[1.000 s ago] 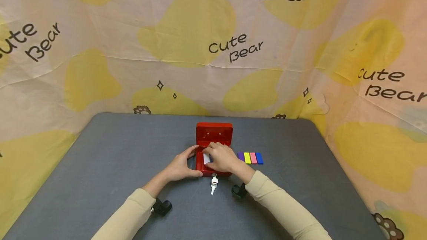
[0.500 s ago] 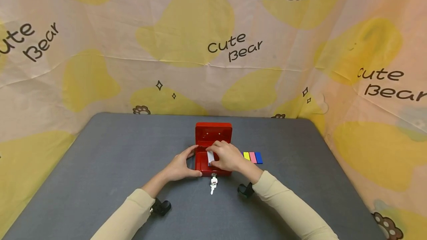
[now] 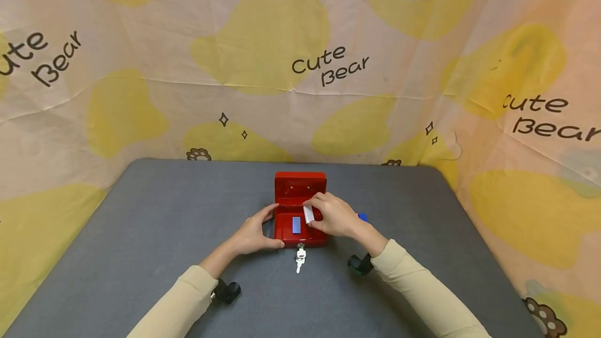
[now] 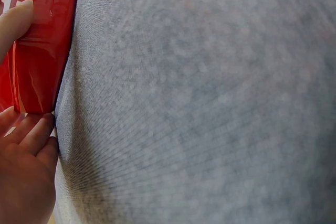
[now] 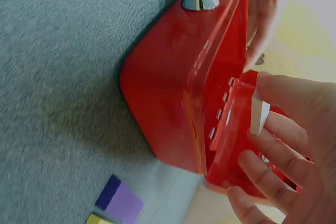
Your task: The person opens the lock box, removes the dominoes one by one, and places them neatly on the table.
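A red cash box (image 3: 300, 188) stands with its lid raised, and keys (image 3: 301, 261) hang from its front lock. My left hand (image 3: 251, 233) grips the box's left side, thumb at the front corner and fingers toward the back; the left wrist view shows those fingers (image 4: 37, 135) against the red wall. Between the thumb and fingers of my right hand (image 3: 335, 215) is a white rectangular block (image 5: 259, 115), pinched over the right part of the box. A flat light-blue block (image 3: 296, 225) lies on the box floor, left of the white one.
On the grey tabletop (image 3: 188, 207), right of the box, sits a row of coloured blocks. My right hand mostly covers them; a blue one (image 3: 363, 217) peeks out. A purple block (image 5: 124, 203) and part of a yellow one (image 5: 97, 219) show in the right wrist view.
My right hand has shifted right with the white block, from the box's middle toward its right side. That uncovers the light-blue block inside. The left hand keeps its hold.
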